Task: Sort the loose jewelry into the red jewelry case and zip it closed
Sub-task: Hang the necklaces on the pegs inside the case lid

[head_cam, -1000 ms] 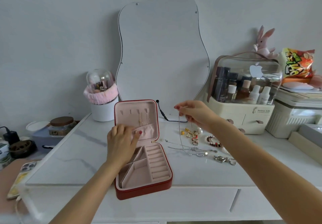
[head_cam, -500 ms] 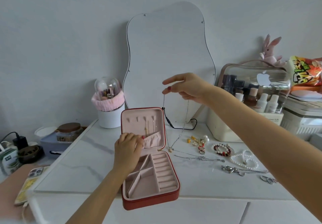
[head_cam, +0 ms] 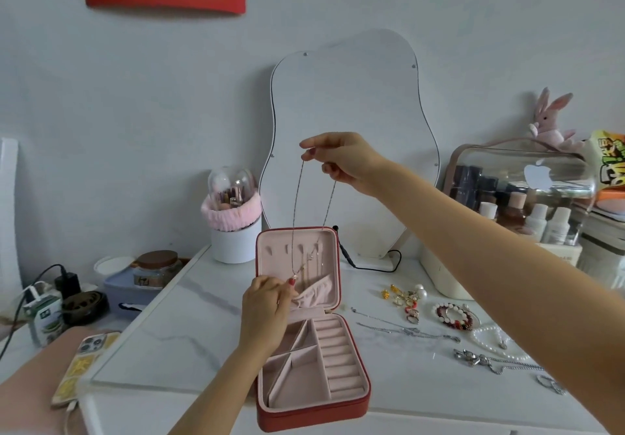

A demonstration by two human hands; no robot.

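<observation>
Dangling one necklace (head_cam: 297,218) from pinching right hand (head_cam: 341,160) | left hand (head_cam: 267,302) pinching lid pocket (head_cam: 314,294) | one case (head_cam: 304,333) open

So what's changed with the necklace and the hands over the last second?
The right hand has lifted the necklace off the table and up over the open case; its pendant now hangs by the lid pocket. The left hand stays at that pocket, and the other jewelry still lies on the table.

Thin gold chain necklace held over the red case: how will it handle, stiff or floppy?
Likely fully floppy: the thin gold chain necklace hangs in a long narrow loop from the right hand. Probably very light, since a fingertip pinch carries it. It may swing or tangle; the left hand sits by its pendant end at the red jewelry case.
</observation>
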